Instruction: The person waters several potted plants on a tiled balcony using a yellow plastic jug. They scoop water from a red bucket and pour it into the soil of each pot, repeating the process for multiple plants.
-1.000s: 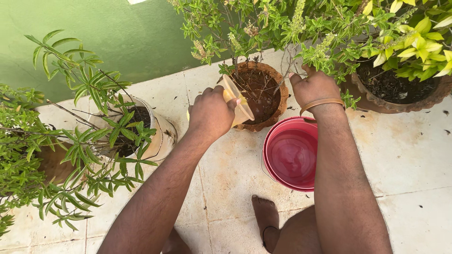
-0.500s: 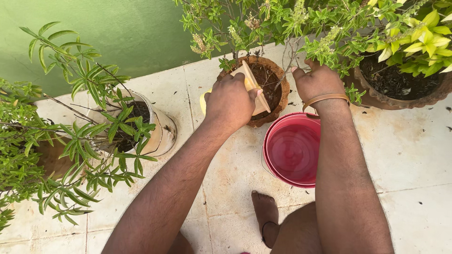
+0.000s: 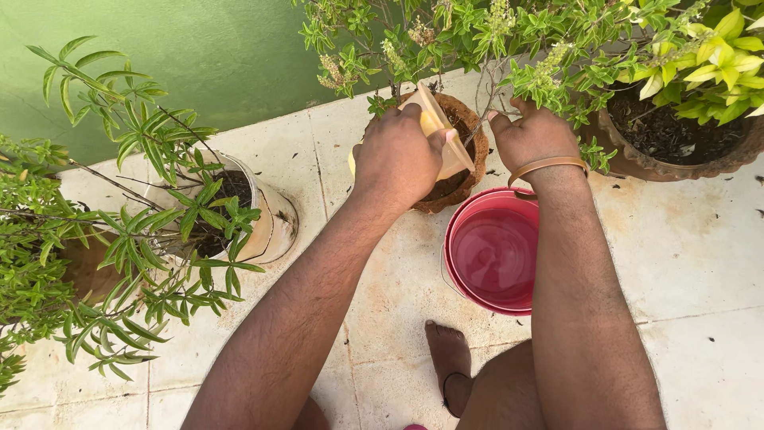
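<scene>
Just below the right hand (image 3: 535, 139) stands a red bucket (image 3: 493, 255) with water in it, on the tiled floor (image 3: 692, 247). Leafy stems (image 3: 509, 48) crowd over both hands and hide part of the brown clay pot (image 3: 469, 135). The left hand (image 3: 395, 159) is closed around a yellow plastic mug (image 3: 439, 131), tipped with its mouth toward the pot's soil, long axis slanting down to the right. The right hand, wearing a wrist band, pushes the stems aside; its fingers are hidden, so its grip cannot be told. A pale pot (image 3: 270, 227) sits well left of the left hand.
</scene>
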